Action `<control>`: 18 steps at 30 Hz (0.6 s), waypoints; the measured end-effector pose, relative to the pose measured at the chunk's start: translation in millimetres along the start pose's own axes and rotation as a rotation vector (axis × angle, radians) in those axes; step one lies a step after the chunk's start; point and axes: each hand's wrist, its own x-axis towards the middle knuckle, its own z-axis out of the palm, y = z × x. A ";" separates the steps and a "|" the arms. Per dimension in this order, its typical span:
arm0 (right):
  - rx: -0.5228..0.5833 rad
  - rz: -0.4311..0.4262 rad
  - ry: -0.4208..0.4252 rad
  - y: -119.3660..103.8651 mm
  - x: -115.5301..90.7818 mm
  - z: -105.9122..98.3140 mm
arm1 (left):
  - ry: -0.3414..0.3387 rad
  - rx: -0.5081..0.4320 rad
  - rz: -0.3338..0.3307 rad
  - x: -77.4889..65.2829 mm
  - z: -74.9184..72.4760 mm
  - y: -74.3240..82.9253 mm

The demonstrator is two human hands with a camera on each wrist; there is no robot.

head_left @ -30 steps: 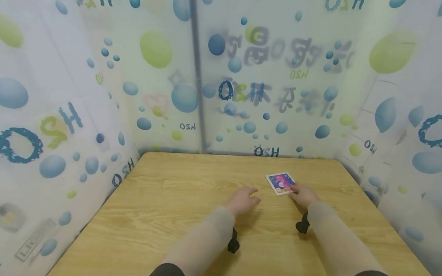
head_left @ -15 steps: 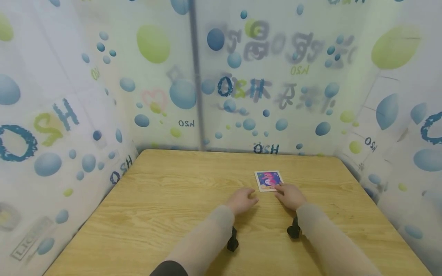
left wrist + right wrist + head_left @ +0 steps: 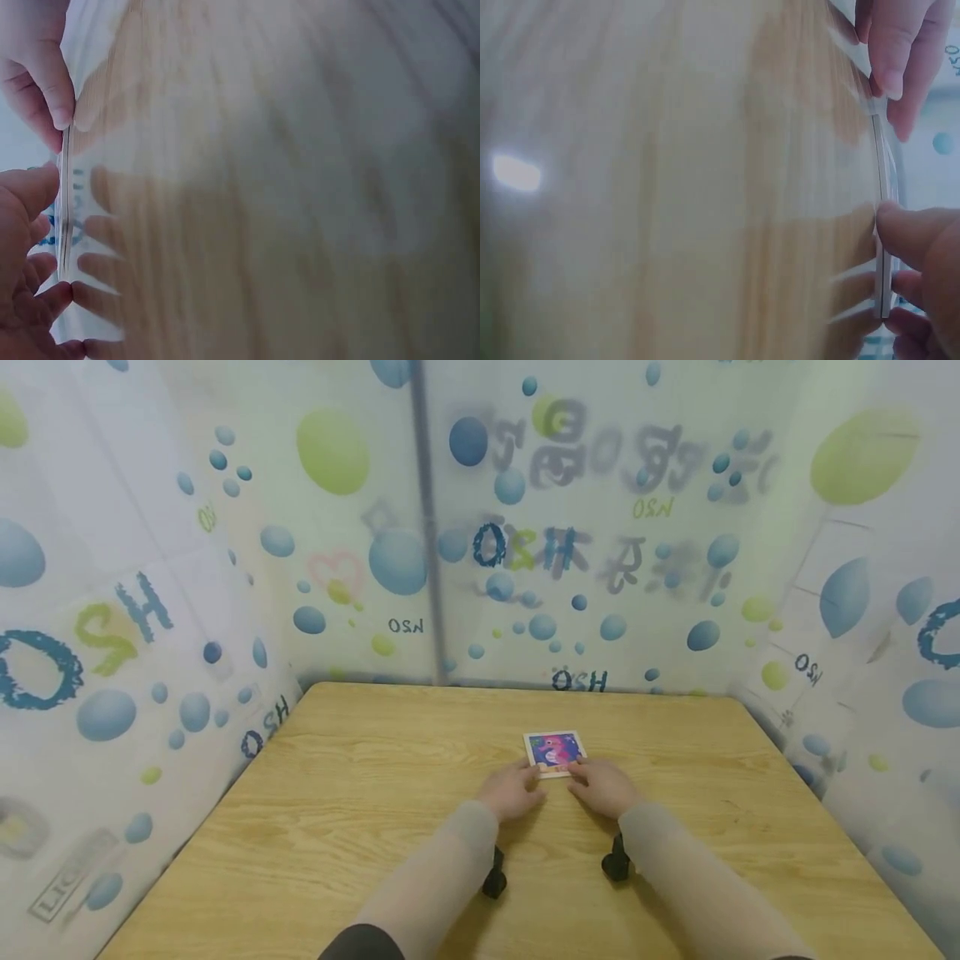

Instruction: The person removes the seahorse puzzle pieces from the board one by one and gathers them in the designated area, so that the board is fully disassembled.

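A square picture card (image 3: 555, 748) with a pink seahorse, purple-blue ground and white border lies flat on the wooden table. My right hand (image 3: 604, 787) pinches its lower right corner, thumb at the near edge. Close against its lower left side is my left hand (image 3: 510, 792), fingers loosely bent. From the left wrist, the card (image 3: 65, 210) shows as a thin edge, with the right-hand fingers (image 3: 52, 82) on its far end. In the right wrist view, the left-hand fingers (image 3: 894, 64) hang by the card's other end; whether they touch it, I cannot tell.
The wooden table (image 3: 337, 793) reaches back to a wall of patterned curtain (image 3: 600, 643), with more curtain at both sides. Black wrist cameras (image 3: 494, 875) hang under both sleeves, just above the tabletop.
My right hand has slid the card leftward across the table and straightened it, from right of the middle to between both hands. My left hand has moved slightly left and now meets the card's side.
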 end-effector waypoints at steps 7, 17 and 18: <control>0.032 -0.056 -0.014 -13.2 -1.3 2.9 | -0.065 0.080 -0.007 -7.0 -3.8 -13.8; 0.021 -0.135 -0.043 -30.3 -9.6 5.5 | -0.123 0.129 0.035 -27.3 -15.8 -32.1; 0.019 -0.144 -0.050 -32.3 -11.4 5.3 | -0.132 0.136 0.041 -30.3 -17.3 -33.1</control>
